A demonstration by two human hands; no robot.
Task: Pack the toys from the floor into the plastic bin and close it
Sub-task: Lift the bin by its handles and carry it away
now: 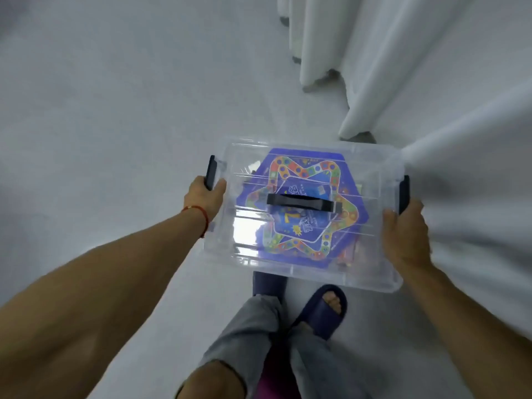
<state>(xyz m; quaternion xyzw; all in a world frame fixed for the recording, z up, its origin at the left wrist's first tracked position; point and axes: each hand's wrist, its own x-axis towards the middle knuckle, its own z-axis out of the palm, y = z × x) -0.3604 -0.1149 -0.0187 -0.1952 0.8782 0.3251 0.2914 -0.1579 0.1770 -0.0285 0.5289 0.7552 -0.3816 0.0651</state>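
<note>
A clear plastic bin (230, 249) with its lid on sits in the middle of the view, above my feet. A black carry handle (302, 203) lies across the lid. Through the lid shows a blue hexagonal game board (305, 234) with a coloured star track. My left hand (205, 198) grips the black latch (210, 172) on the bin's left end. My right hand (406, 234) holds the bin's right end, fingers curled at the black latch (403, 194) there.
White floor spreads to the left and behind the bin. White draped cloth (403, 67) hangs at the upper right, with dark feet showing under its hem. My legs in grey trousers and dark blue slippers (325, 309) are below the bin.
</note>
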